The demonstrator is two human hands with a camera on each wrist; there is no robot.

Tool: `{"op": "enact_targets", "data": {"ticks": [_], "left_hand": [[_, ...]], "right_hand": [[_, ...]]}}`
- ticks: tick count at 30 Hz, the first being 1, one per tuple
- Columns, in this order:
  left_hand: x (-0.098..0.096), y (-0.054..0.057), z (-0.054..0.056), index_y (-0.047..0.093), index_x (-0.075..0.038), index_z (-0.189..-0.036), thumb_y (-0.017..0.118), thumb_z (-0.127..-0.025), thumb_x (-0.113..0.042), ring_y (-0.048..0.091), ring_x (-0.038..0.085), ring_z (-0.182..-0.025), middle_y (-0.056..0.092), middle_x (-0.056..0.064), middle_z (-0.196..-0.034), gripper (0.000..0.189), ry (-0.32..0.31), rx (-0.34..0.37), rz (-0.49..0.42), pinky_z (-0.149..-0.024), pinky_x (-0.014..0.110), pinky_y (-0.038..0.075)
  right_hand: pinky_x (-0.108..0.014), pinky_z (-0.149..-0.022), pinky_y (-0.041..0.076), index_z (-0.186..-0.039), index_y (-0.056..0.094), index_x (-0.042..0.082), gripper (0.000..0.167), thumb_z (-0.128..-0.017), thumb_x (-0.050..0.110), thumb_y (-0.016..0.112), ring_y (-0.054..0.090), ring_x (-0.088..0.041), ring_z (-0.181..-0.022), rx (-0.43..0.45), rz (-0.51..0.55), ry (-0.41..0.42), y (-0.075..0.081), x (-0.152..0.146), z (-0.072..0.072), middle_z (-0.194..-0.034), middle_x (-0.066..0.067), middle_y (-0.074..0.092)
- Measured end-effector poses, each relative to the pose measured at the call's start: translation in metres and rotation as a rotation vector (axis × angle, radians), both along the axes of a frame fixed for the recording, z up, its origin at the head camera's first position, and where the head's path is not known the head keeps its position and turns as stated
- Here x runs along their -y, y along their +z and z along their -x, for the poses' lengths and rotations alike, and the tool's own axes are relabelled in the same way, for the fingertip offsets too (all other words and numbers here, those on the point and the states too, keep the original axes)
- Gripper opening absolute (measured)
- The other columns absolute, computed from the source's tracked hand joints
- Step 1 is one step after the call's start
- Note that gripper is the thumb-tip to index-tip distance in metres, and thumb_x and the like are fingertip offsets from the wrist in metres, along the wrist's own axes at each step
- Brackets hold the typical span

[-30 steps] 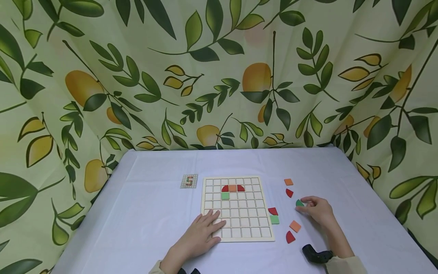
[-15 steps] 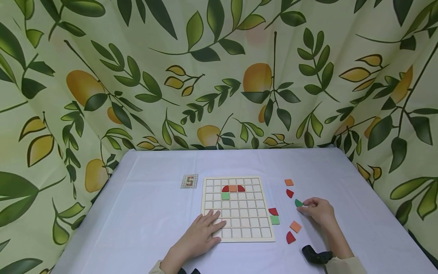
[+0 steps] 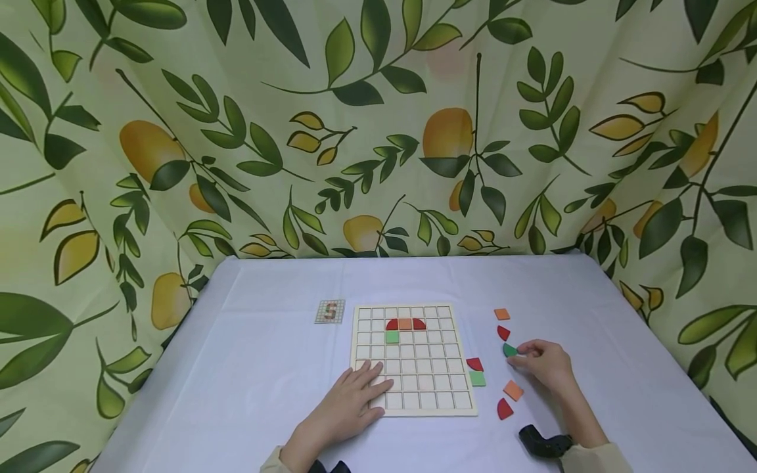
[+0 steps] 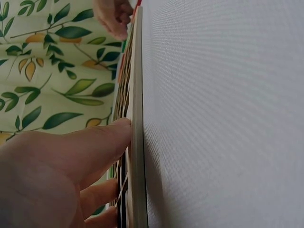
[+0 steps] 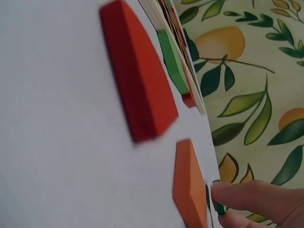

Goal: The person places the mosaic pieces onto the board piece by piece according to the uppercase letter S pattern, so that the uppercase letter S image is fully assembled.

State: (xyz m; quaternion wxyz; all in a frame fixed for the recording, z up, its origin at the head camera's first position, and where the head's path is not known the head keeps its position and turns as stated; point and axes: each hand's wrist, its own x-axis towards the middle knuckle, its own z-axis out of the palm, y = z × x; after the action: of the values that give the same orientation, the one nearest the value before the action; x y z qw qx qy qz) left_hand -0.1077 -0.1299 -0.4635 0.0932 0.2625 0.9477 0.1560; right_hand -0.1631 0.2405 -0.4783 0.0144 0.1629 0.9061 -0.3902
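My left hand [image 3: 349, 404] rests with spread, straight fingers on the lower left of a gridded wooden board [image 3: 437, 383]; in the left wrist view its thumb [image 4: 102, 142] lies at the board's edge. Near the board's top, several pieces fill cells: an orange square [image 3: 405, 324] between two red quarter-circles [image 3: 392, 324], and a light green square [image 3: 392, 337] under the left one. To the right of the board, my right hand [image 3: 547, 363] pinches a dark green quarter-circle piece [image 3: 509, 350] between thumb and fingers. The right wrist view shows that piece [image 5: 219, 204] at the fingertips.
Loose pieces lie right of the board: orange squares [image 3: 513, 390], red quarter-circles [image 3: 504, 408] and a light green square [image 3: 477, 378] by its edge. A small card [image 3: 329, 311] with an S pattern lies left of the board. A leaf-patterned curtain [image 3: 378, 131] hangs behind the white table [image 3: 266, 328].
My right hand has shifted slightly left with the green quarter-circle, which shows more clearly at the fingertips. The left hand stays on the board.
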Motion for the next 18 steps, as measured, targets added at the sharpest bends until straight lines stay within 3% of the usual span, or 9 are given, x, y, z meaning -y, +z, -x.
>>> {"op": "enact_targets", "data": {"ticks": [11, 18], "left_hand": [[-0.002, 0.002, 0.001, 0.042, -0.015, -0.147, 0.055, -0.094, -0.042, 0.033, 0.026, -0.148, 0.037, 0.001, -0.157, 0.06, 0.018, -0.002, 0.06, -0.117, 0.052, 0.032], [-0.002, 0.003, 0.001, 0.042, -0.015, -0.147, 0.056, -0.093, -0.045, 0.032, 0.026, -0.148, 0.037, 0.001, -0.157, 0.063, 0.018, -0.002, 0.074, -0.117, 0.052, 0.032]], "right_hand": [[-0.019, -0.048, 0.036, -0.101, 0.063, -0.009, 0.033, -0.079, 0.014, 0.074, 0.042, -0.015, -0.063, -0.012, 0.034, 0.092, 0.01, 0.022, -0.004, -0.06, -0.002, 0.042], [-0.02, -0.047, 0.036, -0.098, 0.065, -0.006, 0.029, -0.079, 0.013, 0.075, 0.041, -0.015, -0.061, -0.002, 0.063, 0.122, 0.012, 0.034, -0.004, -0.06, -0.002, 0.041]]}}
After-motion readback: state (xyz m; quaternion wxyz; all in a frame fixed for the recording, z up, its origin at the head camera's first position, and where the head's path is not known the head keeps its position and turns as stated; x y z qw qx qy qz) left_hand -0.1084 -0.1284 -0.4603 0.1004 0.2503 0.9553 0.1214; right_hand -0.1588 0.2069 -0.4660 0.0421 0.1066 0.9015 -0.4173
